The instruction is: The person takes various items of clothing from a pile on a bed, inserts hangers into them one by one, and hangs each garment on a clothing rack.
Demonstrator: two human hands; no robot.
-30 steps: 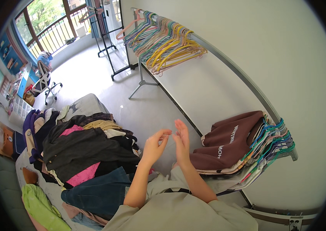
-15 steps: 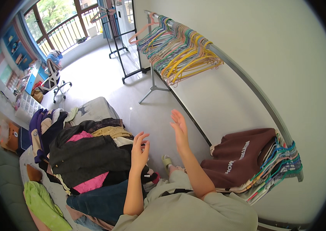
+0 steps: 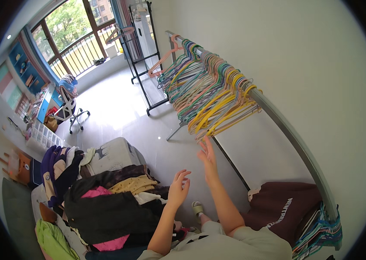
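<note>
My right hand (image 3: 207,161) is raised just below the near end of a dense row of coloured hangers (image 3: 209,93), fingers apart and holding nothing. Its fingertips overlap the lowest yellow hangers in the picture; whether they touch, I cannot tell. Lower and to the left, my left hand (image 3: 178,189) hangs in the air with its fingers loosely spread, nothing in it. The hangers hang bare on a grey metal rail (image 3: 284,130). Toward the near end of that rail, a brown sweatshirt (image 3: 284,208) with white lettering hangs beside more hangers (image 3: 321,236).
Left of me, a heap of clothes (image 3: 109,212) in black, pink and mustard covers the bed (image 3: 111,157). A lime-green garment (image 3: 53,238) lies at its near left. Farther off stand a black clothes rack (image 3: 148,82), an office chair (image 3: 71,108) and clear drawers (image 3: 42,134).
The view has tilted up toward the window and rail. My right hand has come closer to the bare hangers; my left hand stays raised and empty.
</note>
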